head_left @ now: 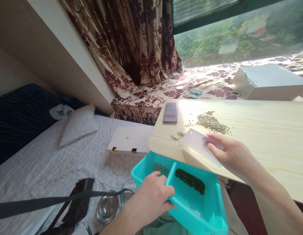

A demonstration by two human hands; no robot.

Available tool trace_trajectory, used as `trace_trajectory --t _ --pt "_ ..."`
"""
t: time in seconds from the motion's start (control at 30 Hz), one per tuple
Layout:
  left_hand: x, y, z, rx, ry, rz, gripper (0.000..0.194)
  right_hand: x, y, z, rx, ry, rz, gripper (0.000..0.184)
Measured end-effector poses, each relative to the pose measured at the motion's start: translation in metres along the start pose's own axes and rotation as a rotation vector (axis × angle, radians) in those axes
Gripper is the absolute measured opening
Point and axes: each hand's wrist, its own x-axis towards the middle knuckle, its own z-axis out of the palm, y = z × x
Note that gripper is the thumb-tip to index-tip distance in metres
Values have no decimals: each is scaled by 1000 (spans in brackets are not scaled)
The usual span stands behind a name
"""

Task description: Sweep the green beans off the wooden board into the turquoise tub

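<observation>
My right hand (223,148) is closed on a white plastic scraper (196,142), a flat piece with a small hole in one corner. Its edge rests on the pale wooden table (268,130). Beyond it lies a spread of small greenish beans (212,123), and a smaller patch of beans (177,136) sits to its left. Below the table edge, my left hand (155,192) grips the near wall of a turquoise divided bin (213,209). Its right compartment holds a band of dark green beans (190,180); some beans (161,169) lie in the left one.
A blurred-out phone-like object (170,113) lies at the table's left corner. On the bed stand a white box (129,138), a metal bowl (107,205) and a cushion (79,125). A dark strap (55,202) crosses the lower left. Another white box (273,80) is on the windowsill.
</observation>
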Motion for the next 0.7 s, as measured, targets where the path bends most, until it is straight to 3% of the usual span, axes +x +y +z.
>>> trace_trajectory --t 0.37,0.7 --pt "4 7 -2 9 -15 21 21 4 2 9 -37 -21 -18 34" --pt "-17 -20 5 -33 53 -99 26 12 -11 19 -11 -64 -73 31"
